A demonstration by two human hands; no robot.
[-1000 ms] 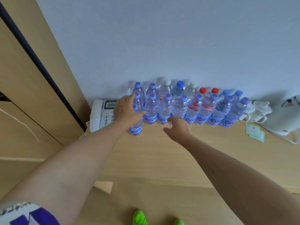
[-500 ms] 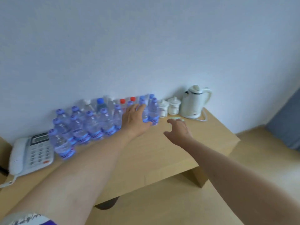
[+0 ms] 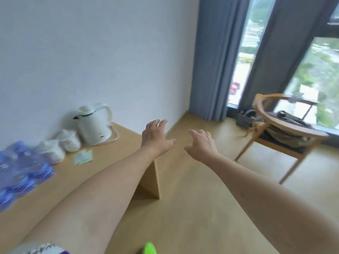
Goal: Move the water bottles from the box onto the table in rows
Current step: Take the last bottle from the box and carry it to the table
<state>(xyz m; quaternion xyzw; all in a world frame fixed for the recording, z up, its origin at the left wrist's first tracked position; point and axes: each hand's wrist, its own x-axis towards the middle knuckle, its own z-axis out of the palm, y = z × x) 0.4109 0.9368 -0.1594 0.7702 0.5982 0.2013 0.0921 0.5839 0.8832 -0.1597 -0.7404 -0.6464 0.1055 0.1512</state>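
Observation:
The water bottles (image 3: 22,173), clear with blue caps and blue labels, stand blurred at the far left edge of the wooden table (image 3: 117,153). My left hand (image 3: 156,138) hovers past the table's right end with its fingers spread and nothing in it. My right hand (image 3: 201,142) is beside it over the floor, also open and empty. Both hands are well to the right of the bottles. No box is in view.
A white electric kettle (image 3: 93,123) and two white lidded cups (image 3: 58,145) stand against the wall on the table, with a green paper packet (image 3: 83,157) in front. A round wooden chair (image 3: 286,129) holding a bag stands at the right by the window and grey curtains.
The view has swung far to the right, from the bottle rows to the table's end and the window. My left hand let go of a bottle and both hands moved right, off the table.

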